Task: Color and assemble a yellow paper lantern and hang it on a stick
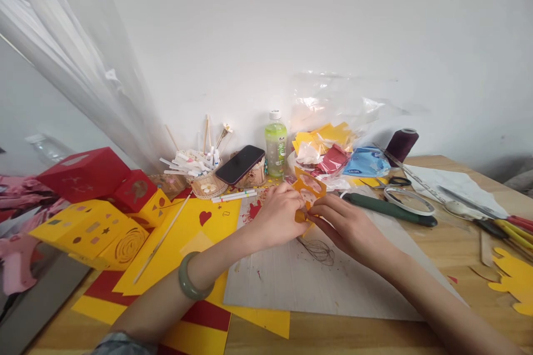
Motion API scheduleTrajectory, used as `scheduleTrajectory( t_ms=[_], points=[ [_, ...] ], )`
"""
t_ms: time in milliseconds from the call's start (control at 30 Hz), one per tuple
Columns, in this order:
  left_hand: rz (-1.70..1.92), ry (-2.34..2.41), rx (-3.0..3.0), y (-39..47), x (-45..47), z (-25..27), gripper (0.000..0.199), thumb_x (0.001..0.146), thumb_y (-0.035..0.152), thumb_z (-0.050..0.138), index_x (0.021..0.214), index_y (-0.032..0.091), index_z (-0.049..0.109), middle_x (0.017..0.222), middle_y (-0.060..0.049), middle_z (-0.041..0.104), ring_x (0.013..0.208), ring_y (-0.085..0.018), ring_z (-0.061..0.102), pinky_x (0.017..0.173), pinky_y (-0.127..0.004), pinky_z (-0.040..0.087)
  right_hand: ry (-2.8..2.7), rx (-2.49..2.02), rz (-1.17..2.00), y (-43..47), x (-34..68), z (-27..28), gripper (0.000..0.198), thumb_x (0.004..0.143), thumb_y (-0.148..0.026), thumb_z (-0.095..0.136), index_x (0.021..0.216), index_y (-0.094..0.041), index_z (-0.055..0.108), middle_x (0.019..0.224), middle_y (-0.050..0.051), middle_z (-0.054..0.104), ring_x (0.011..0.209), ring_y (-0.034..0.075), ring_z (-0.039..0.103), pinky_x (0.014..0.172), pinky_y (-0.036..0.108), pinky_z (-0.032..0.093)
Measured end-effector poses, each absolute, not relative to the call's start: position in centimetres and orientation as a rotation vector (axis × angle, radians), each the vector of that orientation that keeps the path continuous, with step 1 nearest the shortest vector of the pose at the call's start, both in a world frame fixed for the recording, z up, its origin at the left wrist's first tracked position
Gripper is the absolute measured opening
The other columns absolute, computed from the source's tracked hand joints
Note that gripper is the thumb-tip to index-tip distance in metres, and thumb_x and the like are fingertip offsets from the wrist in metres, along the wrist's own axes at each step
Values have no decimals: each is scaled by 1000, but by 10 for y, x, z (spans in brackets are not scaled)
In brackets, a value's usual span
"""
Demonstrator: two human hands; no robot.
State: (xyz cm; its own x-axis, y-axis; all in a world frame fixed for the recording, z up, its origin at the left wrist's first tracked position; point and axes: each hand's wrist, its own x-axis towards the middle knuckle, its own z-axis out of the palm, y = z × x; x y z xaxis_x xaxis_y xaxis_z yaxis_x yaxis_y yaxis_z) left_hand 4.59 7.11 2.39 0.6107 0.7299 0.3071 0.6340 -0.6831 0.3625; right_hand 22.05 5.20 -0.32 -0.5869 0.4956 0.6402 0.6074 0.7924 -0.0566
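Note:
Both hands meet over the grey board, closed on a small yellow paper piece with cut-outs (310,184). My left hand (280,215) grips it from the left, its fingers bent over the paper. From the right, my right hand (343,222) pinches the lower edge near the left fingertips. Whether anything else is between the fingers is hidden. A loose tangle of thin dark thread (320,252) lies on the board just below the hands. Small red scraps (255,211) lie to the left of them.
Folded red (89,172) and yellow (95,233) paper boxes stand at left, by yellow sheets (166,238) and a wooden stick (162,238). A phone (241,165), a green bottle (275,147) and bagged scraps (325,147) line the wall. Right: a green-handled tool (387,209), tape roll (408,201), scissors (400,181).

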Motion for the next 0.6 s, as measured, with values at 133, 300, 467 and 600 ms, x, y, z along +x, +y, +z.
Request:
scheduleTrajectory(
  t_ms=[133, 300, 467, 600],
  points=[
    [651, 1118, 2626, 71, 46, 24, 7, 73, 16, 59, 66, 18, 57, 78, -1, 61, 92, -20, 47, 83, -36, 40, -2314, -808, -242, 52, 221, -1, 10, 88, -12, 47, 89, -15, 56, 83, 8, 62, 76, 18, 57, 61, 29, 48],
    [685, 1135, 2618, 72, 46, 21, 9, 70, 15, 59, 63, 18, 55, 74, -1, 60, 90, -20, 47, 82, -35, 41, -2325, -811, -310, 50, 220, -1, 7, 87, -15, 49, 87, -14, 56, 81, 9, 62, 75, 20, 57, 61, 32, 48],
    [665, 1115, 2644, 72, 46, 22, 10, 74, 18, 59, 64, 18, 56, 77, -2, 61, 92, -20, 47, 83, -35, 40, -2337, -817, -361, 49, 219, -4, 9, 87, -14, 48, 87, -14, 57, 80, 9, 63, 75, 20, 58, 60, 32, 48],
    [626, 1119, 2634, 71, 45, 25, 9, 74, 19, 59, 65, 18, 57, 78, -2, 61, 92, -21, 46, 84, -36, 40, -2338, -824, -380, 49, 219, -2, 11, 87, -14, 46, 88, -15, 57, 81, 9, 63, 75, 19, 59, 59, 30, 48]
  ],
)
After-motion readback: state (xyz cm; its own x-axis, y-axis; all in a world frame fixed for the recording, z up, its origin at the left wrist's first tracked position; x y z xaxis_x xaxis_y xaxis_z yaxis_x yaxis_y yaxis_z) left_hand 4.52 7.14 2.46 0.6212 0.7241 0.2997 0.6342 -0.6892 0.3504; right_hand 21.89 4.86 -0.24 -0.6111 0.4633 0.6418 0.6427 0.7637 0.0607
